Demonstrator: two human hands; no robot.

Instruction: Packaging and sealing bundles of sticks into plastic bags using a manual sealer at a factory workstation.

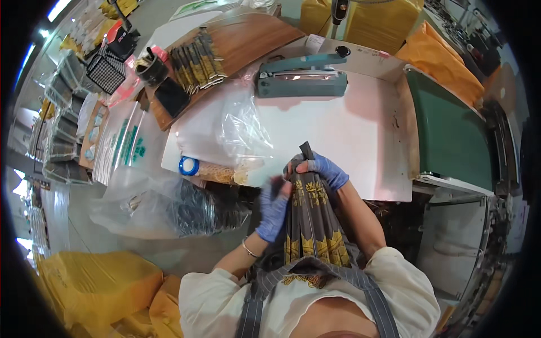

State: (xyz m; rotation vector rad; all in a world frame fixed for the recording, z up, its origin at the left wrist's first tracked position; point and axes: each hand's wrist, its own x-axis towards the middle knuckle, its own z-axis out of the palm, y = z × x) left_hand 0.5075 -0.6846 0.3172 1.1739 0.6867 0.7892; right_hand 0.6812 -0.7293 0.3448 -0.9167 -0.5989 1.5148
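White worktop (360,129) is filling mid-frame; at lower centre, both blue-gloved hands, left hand (274,207) and right hand (326,170), are gripping a dark gold-printed packet bundle (311,225), fingers curled closed around it.

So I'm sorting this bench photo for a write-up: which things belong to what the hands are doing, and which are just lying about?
In hand:
- left hand and right hand, both gloved, gripping the bundle of dark gold-printed packets

Lying about:
- heat sealer
- row of similar packets on the wooden board
- clear plastic bag
- blue-capped tube
- yellow sacks
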